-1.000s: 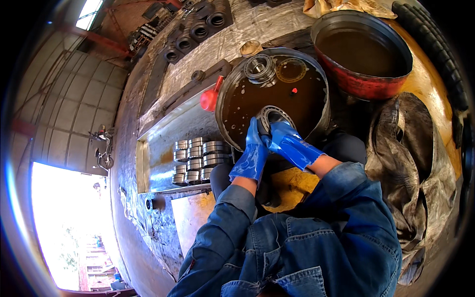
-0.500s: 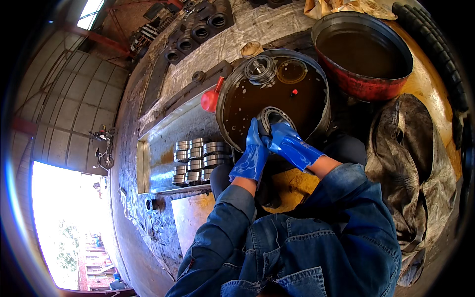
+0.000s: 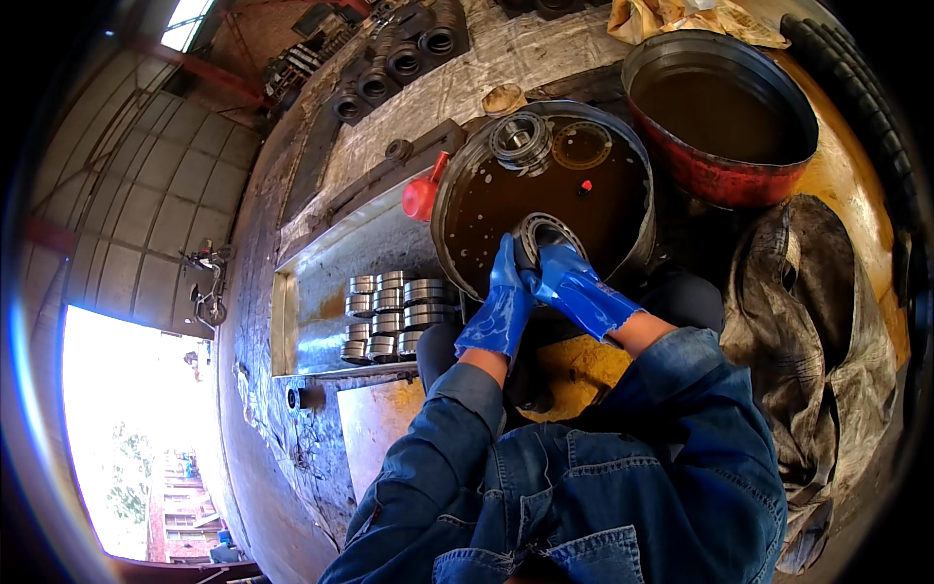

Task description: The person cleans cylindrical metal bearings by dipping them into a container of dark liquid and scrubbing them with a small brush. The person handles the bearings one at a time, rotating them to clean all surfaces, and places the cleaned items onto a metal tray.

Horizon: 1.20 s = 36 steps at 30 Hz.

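Observation:
Both my hands wear blue rubber gloves. A ring-shaped metal bearing is held tilted between them, over the near rim of a round tub of dark brown liquid. My left hand grips its left side, and my right hand is closed round its near right side; the palms hide part of the ring. At the tub's far side, another bearing sits partly out of the liquid. Beside it a round ring-like part lies in the liquid. A small red object shows near the middle.
Left of the tub, a metal tray holds several stacked bearings. A red plastic scoop-like thing rests at the tub's left rim. A red drum with dark liquid stands at the far right, a dirty cloth nearer me.
The view has shifted slightly, so the surroundings sit a little lower and to the right. Both hands keep hold of the bearing at the tub's near rim.

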{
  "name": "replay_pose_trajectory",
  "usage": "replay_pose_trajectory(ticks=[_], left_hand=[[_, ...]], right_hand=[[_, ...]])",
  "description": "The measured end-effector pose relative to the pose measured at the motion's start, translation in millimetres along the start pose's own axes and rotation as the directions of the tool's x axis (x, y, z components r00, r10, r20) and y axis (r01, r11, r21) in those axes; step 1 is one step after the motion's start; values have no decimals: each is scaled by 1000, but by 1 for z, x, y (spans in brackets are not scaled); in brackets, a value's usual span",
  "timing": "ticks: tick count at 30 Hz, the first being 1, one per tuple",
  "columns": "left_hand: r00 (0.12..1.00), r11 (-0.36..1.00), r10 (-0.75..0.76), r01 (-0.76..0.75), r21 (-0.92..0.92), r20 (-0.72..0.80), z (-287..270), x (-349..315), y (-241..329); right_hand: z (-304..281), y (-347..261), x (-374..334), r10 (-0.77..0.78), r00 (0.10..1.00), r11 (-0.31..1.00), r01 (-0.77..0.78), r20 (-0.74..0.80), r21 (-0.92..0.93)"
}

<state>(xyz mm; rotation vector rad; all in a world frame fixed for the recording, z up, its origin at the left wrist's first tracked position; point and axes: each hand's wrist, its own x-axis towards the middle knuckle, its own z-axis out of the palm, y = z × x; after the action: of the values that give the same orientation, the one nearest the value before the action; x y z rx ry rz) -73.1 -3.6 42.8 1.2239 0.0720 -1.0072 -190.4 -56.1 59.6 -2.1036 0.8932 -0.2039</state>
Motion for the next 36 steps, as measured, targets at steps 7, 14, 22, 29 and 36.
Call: replay_pose_trajectory(ticks=[7,14,22,29,36], left_hand=[[1000,999,0,-1,-35,-31,-2,4,0],[1000,998,-23,22,-56,-16,9,-10,2],[999,997,-34,36,-65,21,3,-6,3],[1000,1000,20,-20,-8,-10,7,-13,3],[1000,999,-23,23,-47,2,2,-9,3]], right_hand=[[-2,-2,-4,-45,999,999,46,-24,14],[3,5,-2,-80,993,996,82,-82,25],[11,5,3,-47,997,999,46,-56,-6],[13,10,4,-70,994,998,70,-84,0],[-1,-4,-6,-28,999,1000,28,-27,3]])
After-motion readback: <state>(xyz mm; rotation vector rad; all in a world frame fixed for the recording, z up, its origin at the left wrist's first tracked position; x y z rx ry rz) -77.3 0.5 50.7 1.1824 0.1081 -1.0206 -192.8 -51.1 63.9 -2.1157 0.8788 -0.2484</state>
